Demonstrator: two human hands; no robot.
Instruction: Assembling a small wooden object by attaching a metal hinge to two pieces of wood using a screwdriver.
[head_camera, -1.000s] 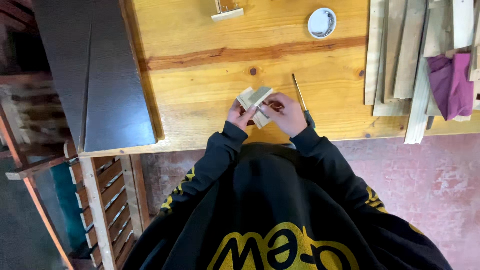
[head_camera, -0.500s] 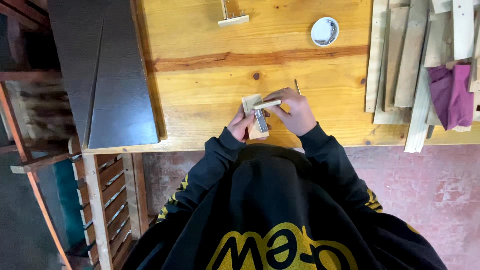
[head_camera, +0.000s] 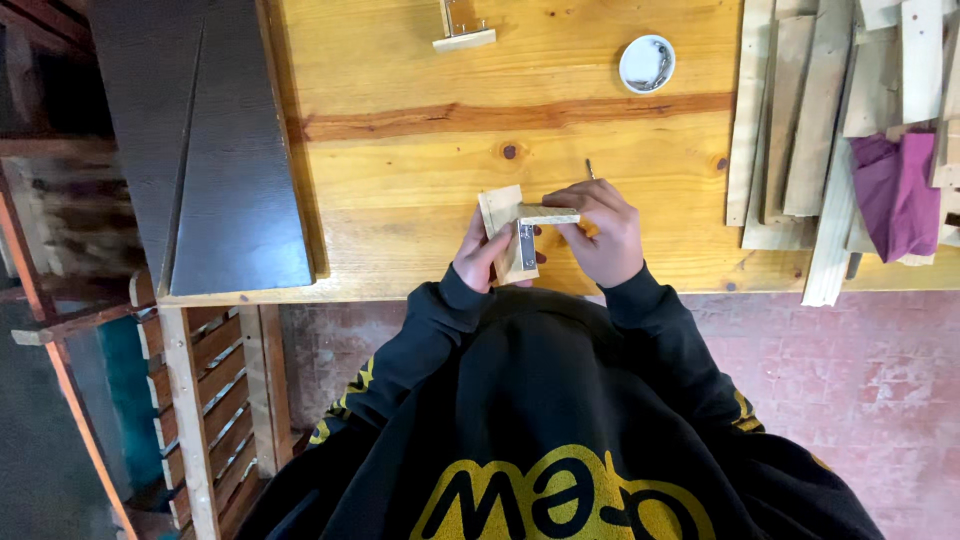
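Left hand (head_camera: 482, 255) is gripping the upright wooden block (head_camera: 505, 232) at the surface's (head_camera: 400, 190) near edge; right hand (head_camera: 603, 232) is pinching the crosspiece (head_camera: 548, 214) onto it. The metal bracket (head_camera: 526, 246) is sitting in the corner, seemingly unfastened, while the screwdriver (head_camera: 588, 168) is lying untouched.
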